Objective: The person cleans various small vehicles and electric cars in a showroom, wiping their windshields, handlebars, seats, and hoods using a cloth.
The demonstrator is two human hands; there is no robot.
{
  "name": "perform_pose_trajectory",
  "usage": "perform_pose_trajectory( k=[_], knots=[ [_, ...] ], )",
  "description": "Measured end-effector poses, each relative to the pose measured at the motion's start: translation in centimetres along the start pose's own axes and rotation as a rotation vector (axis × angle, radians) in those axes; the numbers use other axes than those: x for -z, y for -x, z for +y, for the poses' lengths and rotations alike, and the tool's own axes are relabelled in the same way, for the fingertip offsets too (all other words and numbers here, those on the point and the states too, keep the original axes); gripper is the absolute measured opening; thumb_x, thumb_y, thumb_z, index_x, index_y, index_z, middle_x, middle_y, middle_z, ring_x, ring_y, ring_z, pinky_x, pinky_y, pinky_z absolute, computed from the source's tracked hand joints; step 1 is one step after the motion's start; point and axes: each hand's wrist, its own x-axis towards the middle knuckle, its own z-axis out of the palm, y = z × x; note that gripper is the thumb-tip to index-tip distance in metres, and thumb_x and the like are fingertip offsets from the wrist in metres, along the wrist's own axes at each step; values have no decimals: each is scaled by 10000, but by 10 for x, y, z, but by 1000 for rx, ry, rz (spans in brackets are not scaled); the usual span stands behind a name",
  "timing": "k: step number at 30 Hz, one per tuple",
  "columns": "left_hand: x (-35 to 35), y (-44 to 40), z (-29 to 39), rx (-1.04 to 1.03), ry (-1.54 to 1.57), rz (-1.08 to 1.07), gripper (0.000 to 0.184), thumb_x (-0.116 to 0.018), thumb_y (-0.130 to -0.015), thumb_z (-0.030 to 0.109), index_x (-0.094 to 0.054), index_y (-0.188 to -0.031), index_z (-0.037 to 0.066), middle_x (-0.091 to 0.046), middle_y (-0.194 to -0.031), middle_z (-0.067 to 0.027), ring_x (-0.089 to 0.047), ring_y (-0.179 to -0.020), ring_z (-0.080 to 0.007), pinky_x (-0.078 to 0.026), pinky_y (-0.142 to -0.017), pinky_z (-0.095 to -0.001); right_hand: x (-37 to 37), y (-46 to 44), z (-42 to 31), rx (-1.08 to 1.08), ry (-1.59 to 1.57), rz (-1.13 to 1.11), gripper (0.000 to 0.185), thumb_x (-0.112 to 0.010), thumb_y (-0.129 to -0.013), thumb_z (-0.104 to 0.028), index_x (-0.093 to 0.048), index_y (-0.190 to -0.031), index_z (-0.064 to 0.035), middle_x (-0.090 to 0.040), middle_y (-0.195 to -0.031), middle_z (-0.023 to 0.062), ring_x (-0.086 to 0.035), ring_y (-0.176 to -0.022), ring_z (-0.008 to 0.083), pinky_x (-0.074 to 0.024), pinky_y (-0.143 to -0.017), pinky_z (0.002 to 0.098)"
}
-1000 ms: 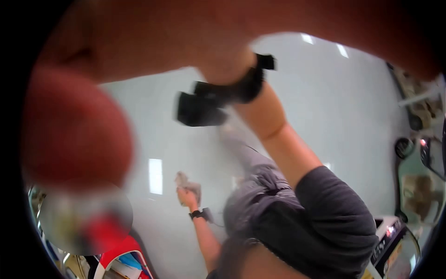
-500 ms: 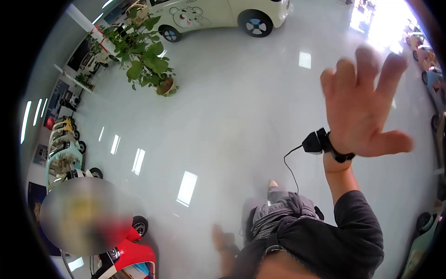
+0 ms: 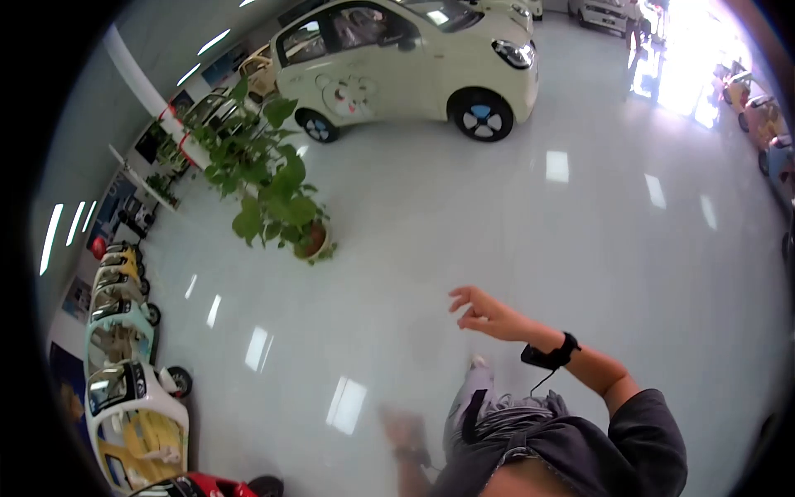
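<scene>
My right hand is held out in front of my body above the glossy grey floor. Its fingers are apart and loosely bent, with nothing between them. A black wrist strap with a small box sits on that wrist, and a thin cable runs from it toward my waist. Low beside my left leg hangs my left hand, smeared by motion, so its fingers cannot be made out. Neither hand touches anything that I can see.
A potted plant stands on the floor ahead to the left. Behind it is a cream small car. Several small vehicles line the left side, including a white one and a red one. More vehicles stand at the right.
My right hand has come down and left from a raised, spread pose, its fingers now more bent. The view has tilted up, showing more of the car. My left hand stays low and blurred.
</scene>
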Motion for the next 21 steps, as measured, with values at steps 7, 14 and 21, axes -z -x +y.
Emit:
perform_pose_trajectory(
  k=[7, 14, 21],
  knots=[
    [-104, -319, 283, -21, 522, -547, 320, -440, -891, 229, -572, -1082, 9, -628, -952, -146, -596, -882, -255, -458, -810, -355, 100, -75, 87, -265, 262, 377, 609, -609, -839, -193, -264, -1324, -64, -453, -1185, 121, -513, -1015, 197, -441, -826, 322],
    [-256, -439, 405, -382, 646, -1020, 412, -424, -926, 219, -397, -1267, -10, -533, -1158, -175, -500, -1086, -260, -380, -922, -345, 242, -154, 156, -268, 95, 622, 693, -615, -822, -258, -234, -1347, -13, -396, -1297, 164, -399, -1193, 229, -358, -951, 350],
    [-314, -595, 479, -315, 637, -915, 390, -389, -937, 184, -395, -1257, -39, -470, -1250, -181, -425, -1184, -262, -316, -987, -331, 388, -274, 144, -378, -29, 471, 609, -618, -823, -311, -377, -1268, 28, -536, -1152, 140, -508, -1065, 198, -396, -912, 324]
  ],
)
